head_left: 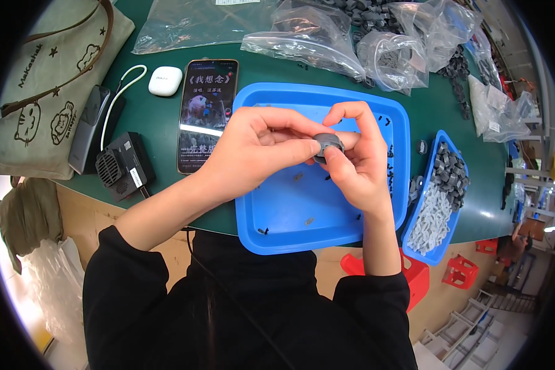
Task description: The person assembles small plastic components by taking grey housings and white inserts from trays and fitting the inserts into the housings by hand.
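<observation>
Above a blue tray (277,216), my two hands meet around a small dark grey round plastic part (328,143). My left hand (262,145) pinches it from the left between thumb and fingers. From the right, my right hand (357,157) grips the same part, its thumb pressed on the front and the index finger curved above. The fingers cover much of the part, so its underside is hidden. Tiny black pieces (263,231) and a few small pale bits (309,221) lie scattered in the tray.
Right of the tray, a narrow blue bin (407,237) holds dark grey parts (450,172) and light grey parts (430,219). Clear plastic bags (302,40) and loose dark parts (373,15) lie at the back. On the left are a phone (206,111), white case (165,81), black device (126,166) and canvas bag (55,92).
</observation>
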`<action>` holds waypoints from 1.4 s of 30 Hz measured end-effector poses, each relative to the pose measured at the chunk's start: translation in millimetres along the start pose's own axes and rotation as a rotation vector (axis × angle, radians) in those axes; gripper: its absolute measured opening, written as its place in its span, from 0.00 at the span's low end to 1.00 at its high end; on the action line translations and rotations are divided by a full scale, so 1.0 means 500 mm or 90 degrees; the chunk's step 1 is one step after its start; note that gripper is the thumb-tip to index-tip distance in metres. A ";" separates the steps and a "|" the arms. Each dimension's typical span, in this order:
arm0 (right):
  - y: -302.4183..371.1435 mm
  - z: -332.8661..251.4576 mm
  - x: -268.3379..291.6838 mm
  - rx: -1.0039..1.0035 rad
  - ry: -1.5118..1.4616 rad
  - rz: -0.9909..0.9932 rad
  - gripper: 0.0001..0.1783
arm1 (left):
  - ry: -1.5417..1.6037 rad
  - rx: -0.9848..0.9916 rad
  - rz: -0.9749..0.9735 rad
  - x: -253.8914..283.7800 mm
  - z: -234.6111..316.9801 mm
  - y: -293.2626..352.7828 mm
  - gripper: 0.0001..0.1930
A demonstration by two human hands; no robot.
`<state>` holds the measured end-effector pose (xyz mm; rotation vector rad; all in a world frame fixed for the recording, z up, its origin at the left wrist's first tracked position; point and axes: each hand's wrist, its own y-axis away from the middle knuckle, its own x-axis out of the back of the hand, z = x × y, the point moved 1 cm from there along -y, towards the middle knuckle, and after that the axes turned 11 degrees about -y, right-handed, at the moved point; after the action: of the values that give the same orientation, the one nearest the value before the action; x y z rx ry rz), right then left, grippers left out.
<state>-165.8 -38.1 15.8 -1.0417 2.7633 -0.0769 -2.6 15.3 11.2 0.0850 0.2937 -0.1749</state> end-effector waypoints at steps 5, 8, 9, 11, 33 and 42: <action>0.000 0.001 -0.001 0.002 -0.028 0.002 0.17 | -0.010 -0.030 0.028 -0.006 -0.010 0.004 0.10; 0.000 0.004 -0.009 0.010 0.017 -0.009 0.16 | -0.027 -0.062 0.036 -0.007 -0.016 0.007 0.10; 0.001 0.009 -0.012 0.015 0.005 0.013 0.16 | -0.028 -0.073 0.039 -0.008 -0.017 0.006 0.09; 0.003 0.019 -0.017 0.020 -0.008 0.036 0.15 | -0.035 -0.087 0.035 -0.010 -0.017 0.004 0.09; 0.005 -0.006 -0.011 0.034 0.160 -0.038 0.22 | -0.247 -0.109 0.040 0.004 -0.004 -0.001 0.09; 0.006 -0.005 -0.015 0.002 0.221 -0.051 0.23 | -0.137 -0.019 0.065 -0.002 -0.019 -0.001 0.06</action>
<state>-162.9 -30.9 19.0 -1.2418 3.0214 -0.3011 -6.5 15.8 2.3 0.0505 0.0777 -0.0776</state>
